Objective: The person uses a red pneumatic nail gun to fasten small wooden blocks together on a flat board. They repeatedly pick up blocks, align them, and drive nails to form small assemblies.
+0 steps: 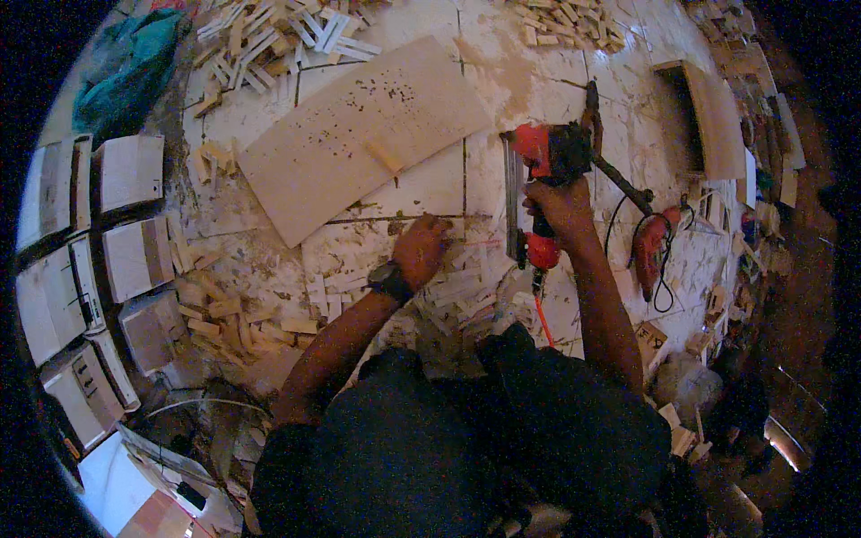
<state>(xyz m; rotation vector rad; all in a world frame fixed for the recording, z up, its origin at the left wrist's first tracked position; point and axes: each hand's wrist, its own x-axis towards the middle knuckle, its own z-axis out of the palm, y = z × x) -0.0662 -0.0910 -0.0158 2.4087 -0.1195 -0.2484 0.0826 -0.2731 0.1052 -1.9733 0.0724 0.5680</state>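
Note:
My right hand (561, 208) is wrapped around the grip of a red and black nail gun (538, 148). An orange air hose (542, 314) runs from its near end toward me. My left hand (421, 251), with a dark watch (390, 282) on the wrist, is low over the tiled floor, left of the nail gun. Its fingers are curled together, and whatever they may hold is hidden. Just beyond it lies a large flat wooden board (332, 152), sprinkled with dark specks. A small wood strip (384, 156) rests near the board's near edge.
Heaps of wood offcuts (260, 40) lie at the far left, with another pile (569, 22) at the far right. Wooden boxes (134, 255) are lined up on the left. A red corded power tool (650, 251) and an open wooden box (708, 117) are on the right.

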